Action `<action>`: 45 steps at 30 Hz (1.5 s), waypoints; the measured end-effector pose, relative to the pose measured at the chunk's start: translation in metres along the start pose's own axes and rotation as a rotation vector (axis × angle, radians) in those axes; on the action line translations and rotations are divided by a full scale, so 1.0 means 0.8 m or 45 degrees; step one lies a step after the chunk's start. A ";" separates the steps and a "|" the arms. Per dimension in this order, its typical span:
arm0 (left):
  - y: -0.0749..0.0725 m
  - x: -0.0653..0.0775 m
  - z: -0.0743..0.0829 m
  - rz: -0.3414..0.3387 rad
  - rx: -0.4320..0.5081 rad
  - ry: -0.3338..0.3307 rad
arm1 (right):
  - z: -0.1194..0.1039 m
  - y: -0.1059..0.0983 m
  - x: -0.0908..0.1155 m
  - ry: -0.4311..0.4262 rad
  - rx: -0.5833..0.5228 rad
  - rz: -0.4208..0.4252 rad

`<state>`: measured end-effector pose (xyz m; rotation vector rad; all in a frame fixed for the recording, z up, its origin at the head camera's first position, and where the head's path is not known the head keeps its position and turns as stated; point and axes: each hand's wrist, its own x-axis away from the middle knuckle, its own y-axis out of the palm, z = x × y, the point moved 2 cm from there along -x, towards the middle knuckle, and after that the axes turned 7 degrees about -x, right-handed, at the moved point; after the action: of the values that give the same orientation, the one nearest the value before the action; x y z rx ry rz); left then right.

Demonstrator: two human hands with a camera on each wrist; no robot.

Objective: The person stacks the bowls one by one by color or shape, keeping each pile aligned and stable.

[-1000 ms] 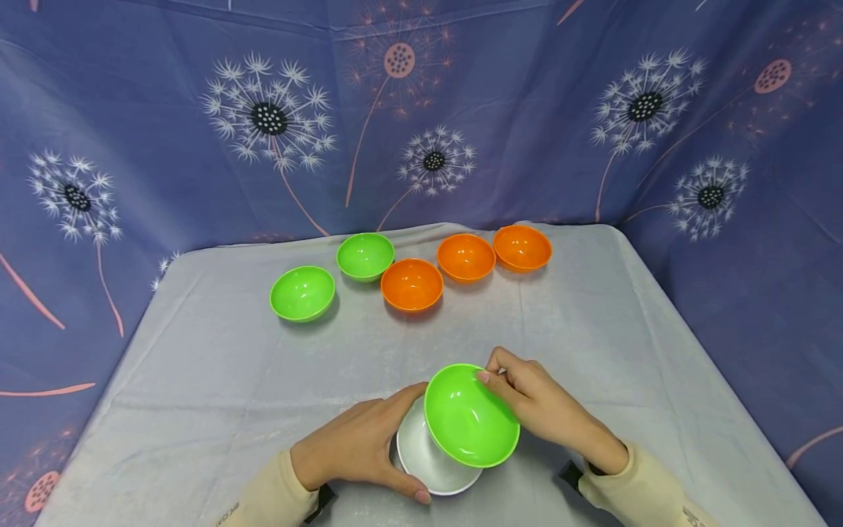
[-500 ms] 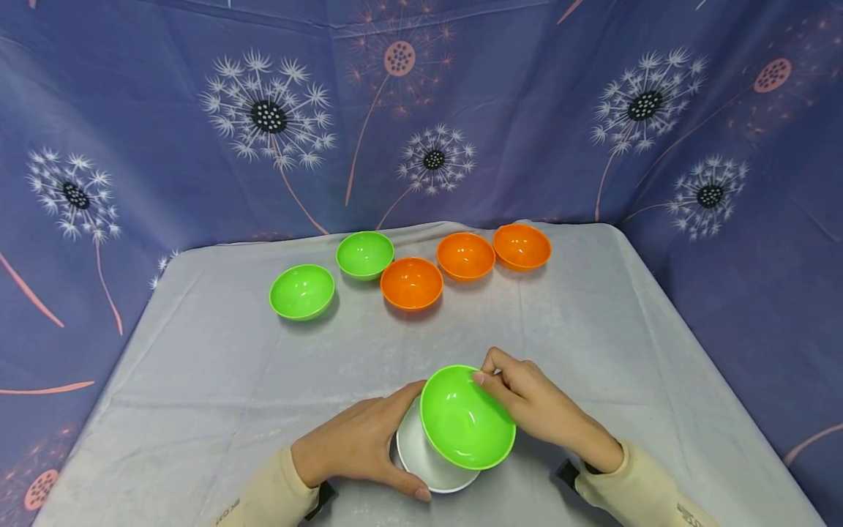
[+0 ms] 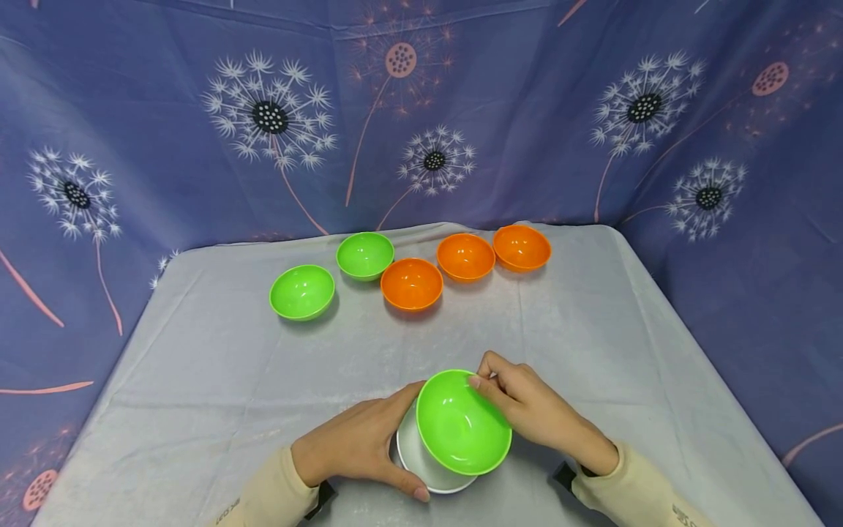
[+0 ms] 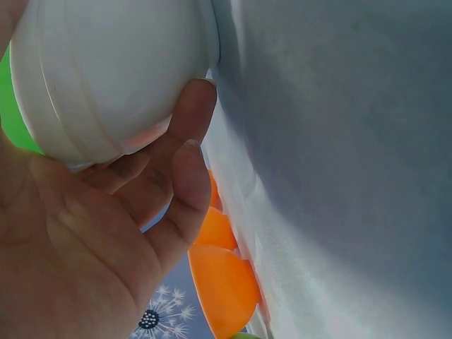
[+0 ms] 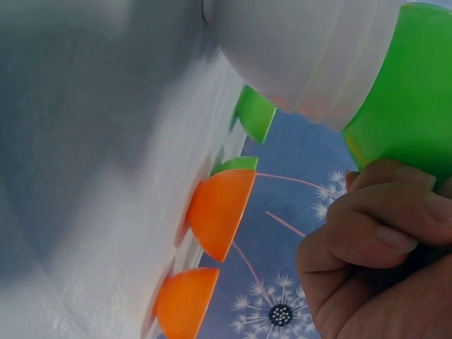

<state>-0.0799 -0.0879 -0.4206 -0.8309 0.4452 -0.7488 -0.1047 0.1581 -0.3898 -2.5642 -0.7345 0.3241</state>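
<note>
The right hand (image 3: pixel 535 402) pinches a round, glossy green bowl (image 3: pixel 464 424) by its one-o'clock rim, tilted over a round white bowl (image 3: pixel 421 455); the left hand (image 3: pixel 362 443) curves round the white bowl from seven to eleven o'clock (head view).

Smooth, glossy plastic is seen in the green bowls (image 3: pixel 464 422), white bowl (image 3: pixel 419 461) and orange bowls (image 3: pixel 411 284), matt fabric in the tablecloth (image 3: pixel 197 366).

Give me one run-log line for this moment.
left hand: holds white bowl | right hand: grips green bowl over white bowl | farther back: two green bowls, three orange bowls
</note>
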 end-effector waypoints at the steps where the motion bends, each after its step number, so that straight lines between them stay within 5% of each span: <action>1: 0.000 0.000 0.000 0.000 -0.002 -0.003 | 0.000 0.000 0.000 -0.001 0.000 0.001; 45: -0.002 -0.001 0.002 0.011 0.045 0.060 | 0.001 0.019 -0.003 -0.071 0.031 -0.082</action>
<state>-0.0804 -0.0870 -0.4186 -0.7792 0.4757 -0.7676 -0.0997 0.1454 -0.3976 -2.5116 -0.8262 0.3833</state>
